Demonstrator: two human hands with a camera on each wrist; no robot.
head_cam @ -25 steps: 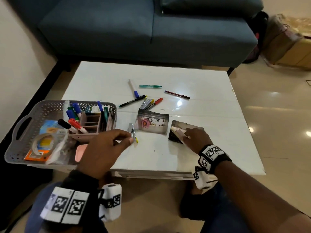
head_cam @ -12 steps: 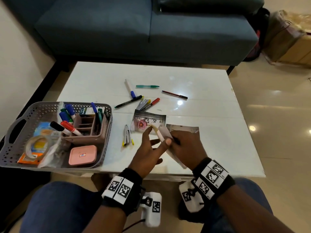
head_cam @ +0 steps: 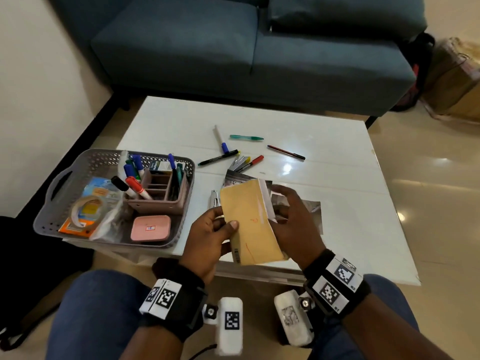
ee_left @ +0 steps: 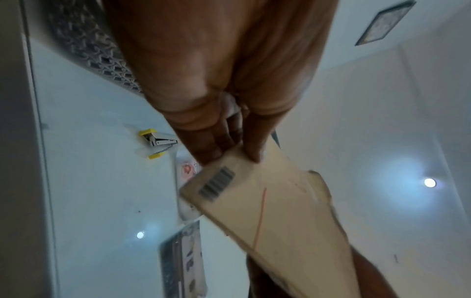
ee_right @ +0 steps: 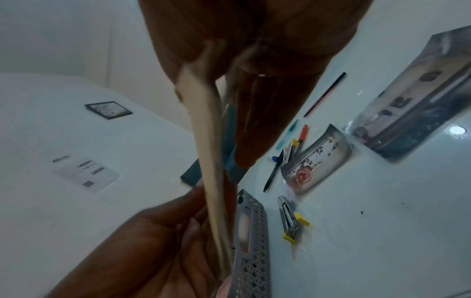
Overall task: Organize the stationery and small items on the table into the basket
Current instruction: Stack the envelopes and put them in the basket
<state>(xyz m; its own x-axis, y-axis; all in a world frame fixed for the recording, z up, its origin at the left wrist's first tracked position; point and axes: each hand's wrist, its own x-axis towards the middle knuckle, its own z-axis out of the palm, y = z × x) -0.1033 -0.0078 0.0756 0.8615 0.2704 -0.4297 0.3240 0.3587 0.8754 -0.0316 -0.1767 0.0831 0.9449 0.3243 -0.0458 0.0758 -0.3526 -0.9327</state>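
Raised since earlier: both hands (head_cam: 207, 229) (head_cam: 296, 219) pinch tan notepad (head_cam: 249, 219).

Pens (head_cam: 235, 154) scattered mid-table, stapler (head_cam: 214, 199) beside basket (head_cam: 189, 193) – far table (head_cam: 259, 118) bare

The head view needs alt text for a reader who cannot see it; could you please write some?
Both hands, left hand and right hand, hold a tan notebook above the near edge of a white table. To the left sits a grey basket that holds markers, tape and a pink case. Pens, a stapler and photo cards lie loose on the table.
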